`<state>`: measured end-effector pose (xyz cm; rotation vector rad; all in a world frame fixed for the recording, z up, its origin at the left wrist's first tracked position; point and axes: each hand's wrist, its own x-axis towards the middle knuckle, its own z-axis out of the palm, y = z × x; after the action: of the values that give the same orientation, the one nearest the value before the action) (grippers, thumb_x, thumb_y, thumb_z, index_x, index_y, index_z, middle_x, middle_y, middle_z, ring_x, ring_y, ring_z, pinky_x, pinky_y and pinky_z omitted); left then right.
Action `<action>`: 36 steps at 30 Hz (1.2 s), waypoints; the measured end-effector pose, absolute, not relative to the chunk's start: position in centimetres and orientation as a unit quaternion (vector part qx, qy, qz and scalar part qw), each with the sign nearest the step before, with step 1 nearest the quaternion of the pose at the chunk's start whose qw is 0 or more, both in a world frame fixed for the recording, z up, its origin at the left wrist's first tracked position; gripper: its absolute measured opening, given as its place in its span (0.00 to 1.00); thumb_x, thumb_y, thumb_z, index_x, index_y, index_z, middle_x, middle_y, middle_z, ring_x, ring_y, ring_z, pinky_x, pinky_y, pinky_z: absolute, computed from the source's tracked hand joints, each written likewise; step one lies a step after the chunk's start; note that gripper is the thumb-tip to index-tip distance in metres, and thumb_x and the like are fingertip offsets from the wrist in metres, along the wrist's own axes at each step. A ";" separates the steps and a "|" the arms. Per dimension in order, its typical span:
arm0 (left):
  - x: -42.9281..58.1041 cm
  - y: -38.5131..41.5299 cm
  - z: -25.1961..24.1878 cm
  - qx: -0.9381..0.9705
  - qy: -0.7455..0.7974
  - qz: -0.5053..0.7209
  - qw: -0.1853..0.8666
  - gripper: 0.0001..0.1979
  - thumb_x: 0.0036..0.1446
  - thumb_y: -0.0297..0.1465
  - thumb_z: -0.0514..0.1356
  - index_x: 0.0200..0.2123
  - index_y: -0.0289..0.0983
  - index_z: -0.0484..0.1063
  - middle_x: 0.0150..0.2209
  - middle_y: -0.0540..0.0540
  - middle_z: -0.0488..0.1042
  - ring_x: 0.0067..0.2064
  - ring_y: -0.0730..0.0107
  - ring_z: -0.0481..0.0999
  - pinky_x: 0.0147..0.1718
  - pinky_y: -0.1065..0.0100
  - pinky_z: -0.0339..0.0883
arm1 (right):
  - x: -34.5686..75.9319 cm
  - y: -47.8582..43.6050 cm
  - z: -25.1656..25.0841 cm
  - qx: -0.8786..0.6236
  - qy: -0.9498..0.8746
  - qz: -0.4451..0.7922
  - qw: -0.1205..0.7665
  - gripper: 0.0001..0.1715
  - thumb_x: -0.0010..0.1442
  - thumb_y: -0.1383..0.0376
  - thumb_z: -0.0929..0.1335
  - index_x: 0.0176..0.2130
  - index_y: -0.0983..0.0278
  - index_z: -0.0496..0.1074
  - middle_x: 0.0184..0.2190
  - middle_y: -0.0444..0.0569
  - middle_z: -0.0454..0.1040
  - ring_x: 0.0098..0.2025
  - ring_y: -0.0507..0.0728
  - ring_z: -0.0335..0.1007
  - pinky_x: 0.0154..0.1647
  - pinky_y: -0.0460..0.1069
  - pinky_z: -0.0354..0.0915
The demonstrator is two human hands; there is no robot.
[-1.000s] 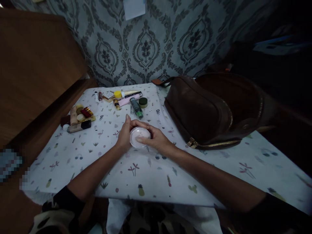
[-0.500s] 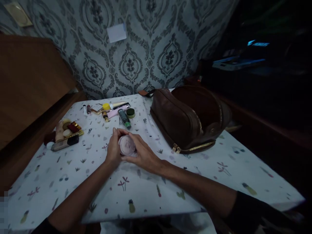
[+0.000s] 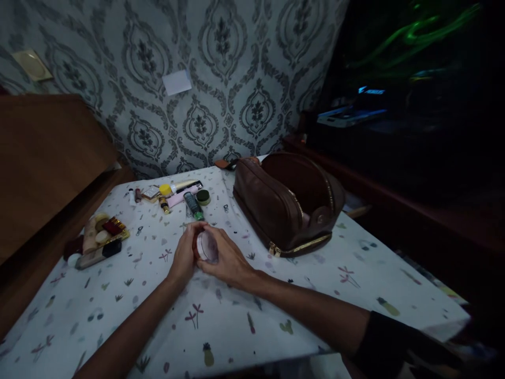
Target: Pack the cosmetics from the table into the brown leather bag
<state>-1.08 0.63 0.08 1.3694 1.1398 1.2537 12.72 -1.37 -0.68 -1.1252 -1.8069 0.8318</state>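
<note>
A small round pale pink jar [image 3: 207, 246] is held between both hands over the middle of the table, tilted on its side. My left hand [image 3: 186, 254] cups its left side with the fingers curled over the top. My right hand [image 3: 226, 259] wraps round its right side. Both hands are closed on the jar. Most of the jar's body is hidden by the fingers.
A brown leather bag [image 3: 286, 202], zip open, lies at the right back of the table with a patterned white cloth [image 3: 221, 326]. Cosmetics lie in two clusters: tubes and pots [image 3: 179, 195] at the back, lipsticks and bottles [image 3: 98, 239] at the left. A wooden board [image 3: 47, 158] flanks the left.
The view has swung right and up. The jar has been turned from lid-up to tilted on its side, both hands still on it.
</note>
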 end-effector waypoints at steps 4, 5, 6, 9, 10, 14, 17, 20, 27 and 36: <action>0.0 1.9 1.3 0.593 0.473 0.454 0.467 0.30 0.62 0.57 0.51 0.44 0.37 0.77 0.43 0.42 0.80 0.47 0.57 0.78 0.51 0.58 0.70 | 14.0 -1.7 -0.4 -0.455 -0.652 0.391 0.463 0.44 0.48 0.63 0.72 0.61 0.61 0.58 0.58 0.55 0.67 0.60 0.64 0.65 0.63 0.61 0.61; 0.4 2.4 1.6 0.613 0.468 0.434 0.466 0.32 0.62 0.57 0.50 0.45 0.36 0.77 0.44 0.42 0.80 0.47 0.56 0.78 0.50 0.57 0.70 | 14.4 -2.0 -0.2 -0.457 -0.639 0.407 0.466 0.43 0.48 0.62 0.72 0.61 0.61 0.58 0.57 0.55 0.68 0.59 0.64 0.66 0.62 0.60 0.62; 0.8 2.9 1.9 0.633 0.462 0.413 0.463 0.33 0.61 0.58 0.50 0.46 0.36 0.77 0.45 0.41 0.79 0.48 0.56 0.78 0.51 0.56 0.70 | 14.9 -2.3 0.0 -0.458 -0.628 0.422 0.466 0.43 0.48 0.62 0.72 0.61 0.61 0.58 0.56 0.54 0.69 0.57 0.63 0.67 0.60 0.60 0.63; 2.3 4.7 2.2 0.690 0.459 0.350 0.437 0.35 0.61 0.59 0.48 0.43 0.35 0.79 0.46 0.40 0.80 0.51 0.53 0.76 0.58 0.54 0.65 | 16.2 -3.2 0.5 -0.455 -0.597 0.468 0.467 0.45 0.48 0.61 0.72 0.62 0.64 0.58 0.54 0.55 0.70 0.53 0.62 0.70 0.57 0.58 0.65; 2.8 5.3 2.1 0.704 0.460 0.334 0.426 0.36 0.60 0.60 0.47 0.42 0.35 0.79 0.46 0.40 0.80 0.52 0.53 0.76 0.59 0.53 0.64 | 16.5 -3.4 0.7 -0.452 -0.586 0.483 0.468 0.45 0.48 0.61 0.72 0.63 0.65 0.58 0.55 0.56 0.70 0.52 0.62 0.70 0.56 0.57 0.66; 4.4 7.1 1.5 0.730 0.446 0.321 0.406 0.36 0.60 0.60 0.46 0.40 0.36 0.79 0.48 0.40 0.80 0.54 0.52 0.75 0.61 0.52 0.62 | 17.8 -3.5 1.2 -0.453 -0.550 0.524 0.467 0.47 0.51 0.62 0.70 0.66 0.68 0.57 0.59 0.58 0.68 0.58 0.64 0.67 0.62 0.58 0.61; 4.7 7.8 1.0 0.728 0.436 0.325 0.418 0.36 0.60 0.60 0.47 0.42 0.36 0.79 0.49 0.40 0.80 0.55 0.52 0.75 0.62 0.52 0.61 | 18.4 -3.2 1.4 -0.446 -0.531 0.544 0.472 0.45 0.50 0.62 0.70 0.65 0.65 0.59 0.60 0.56 0.68 0.64 0.65 0.61 0.66 0.59 0.56; 4.6 7.9 0.8 0.709 0.441 0.345 0.429 0.36 0.58 0.61 0.48 0.42 0.36 0.78 0.49 0.38 0.80 0.55 0.51 0.75 0.62 0.51 0.61 | 18.6 -3.0 1.0 -0.426 -0.520 0.544 0.502 0.37 0.53 0.62 0.68 0.62 0.63 0.64 0.61 0.54 0.68 0.65 0.64 0.60 0.68 0.59 0.53; 4.9 6.4 0.8 0.683 0.420 0.421 0.424 0.33 0.59 0.60 0.50 0.41 0.37 0.77 0.48 0.40 0.79 0.54 0.53 0.75 0.61 0.52 0.61 | 17.8 -2.4 -0.6 -0.397 -0.414 0.620 0.536 0.15 0.58 0.56 0.68 0.42 0.60 0.66 0.39 0.46 0.67 0.44 0.58 0.70 0.44 0.57 0.75; 7.4 5.4 3.1 0.561 0.377 0.501 0.541 0.29 0.57 0.58 0.56 0.36 0.36 0.75 0.40 0.41 0.81 0.46 0.58 0.80 0.48 0.59 0.72 | 18.0 -1.5 0.5 -0.389 -0.440 0.574 0.571 0.19 0.56 0.50 0.69 0.39 0.60 0.64 0.37 0.45 0.64 0.38 0.55 0.67 0.32 0.51 0.75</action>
<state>7.40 5.43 3.06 1.3338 0.8951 1.1901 18.02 -1.51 0.53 -0.9127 -1.0316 1.3457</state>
